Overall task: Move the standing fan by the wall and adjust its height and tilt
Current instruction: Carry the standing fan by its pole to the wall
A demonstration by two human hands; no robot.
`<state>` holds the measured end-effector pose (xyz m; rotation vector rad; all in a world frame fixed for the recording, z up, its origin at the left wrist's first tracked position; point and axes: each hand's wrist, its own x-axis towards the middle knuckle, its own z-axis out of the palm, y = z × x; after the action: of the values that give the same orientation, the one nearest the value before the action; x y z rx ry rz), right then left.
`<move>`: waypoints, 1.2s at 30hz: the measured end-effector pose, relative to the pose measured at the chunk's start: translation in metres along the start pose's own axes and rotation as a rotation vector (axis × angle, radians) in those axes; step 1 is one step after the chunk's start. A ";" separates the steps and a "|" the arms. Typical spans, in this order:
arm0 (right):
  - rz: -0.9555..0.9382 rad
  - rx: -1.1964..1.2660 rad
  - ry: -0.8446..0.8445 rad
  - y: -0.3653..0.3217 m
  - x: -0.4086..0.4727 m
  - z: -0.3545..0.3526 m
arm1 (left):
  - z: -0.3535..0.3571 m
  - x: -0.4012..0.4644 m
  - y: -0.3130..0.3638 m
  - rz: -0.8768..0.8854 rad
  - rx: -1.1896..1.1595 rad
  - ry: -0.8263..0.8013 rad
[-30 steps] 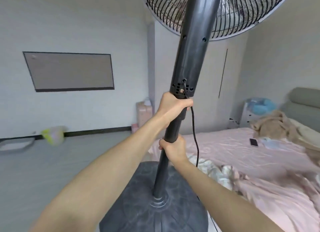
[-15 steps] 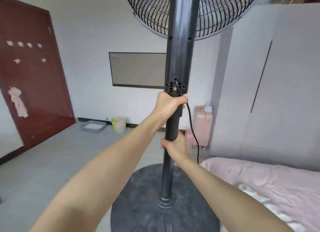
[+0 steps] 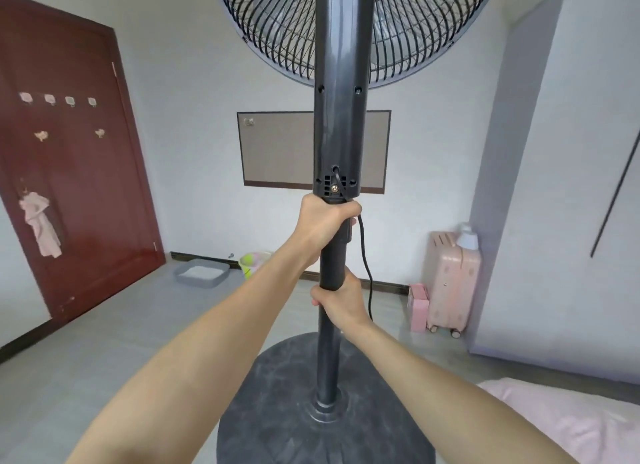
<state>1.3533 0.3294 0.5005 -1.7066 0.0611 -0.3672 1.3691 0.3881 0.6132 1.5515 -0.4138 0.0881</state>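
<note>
A black standing fan fills the middle of the head view: its thick upper column (image 3: 341,83), a thinner pole (image 3: 328,353), a round dark base (image 3: 277,425) and the wire cage (image 3: 412,31) at the top. My left hand (image 3: 323,223) is wrapped around the pole just under the thick column. My right hand (image 3: 341,299) grips the pole lower down. A black cord (image 3: 365,263) hangs from the column beside my right hand. The fan stands upright; I cannot tell whether its base touches the floor.
A dark red door (image 3: 76,173) is on the left wall. By the far wall sit a grey litter tray (image 3: 202,273), a yellow-green bin (image 3: 251,261) and a pink suitcase (image 3: 452,283). A pink bed corner (image 3: 571,418) lies at the lower right. Grey floor (image 3: 104,342) spreads to the left.
The view and the fan have swung left: the bed has slid almost out of sight, and the door and far wall have come into view. Both hands keep their grip on the pole.
</note>
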 end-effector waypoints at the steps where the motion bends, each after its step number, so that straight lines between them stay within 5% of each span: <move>1: 0.001 -0.005 0.002 0.002 0.025 0.008 | -0.005 0.025 -0.006 0.001 -0.002 0.000; 36: 0.131 -0.078 0.055 0.203 0.794 0.090 | -0.024 0.767 -0.301 -0.096 -0.002 -0.095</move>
<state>2.1636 0.1834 0.4562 -1.7589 0.2289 -0.3179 2.1797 0.2471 0.5670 1.5748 -0.4136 -0.0610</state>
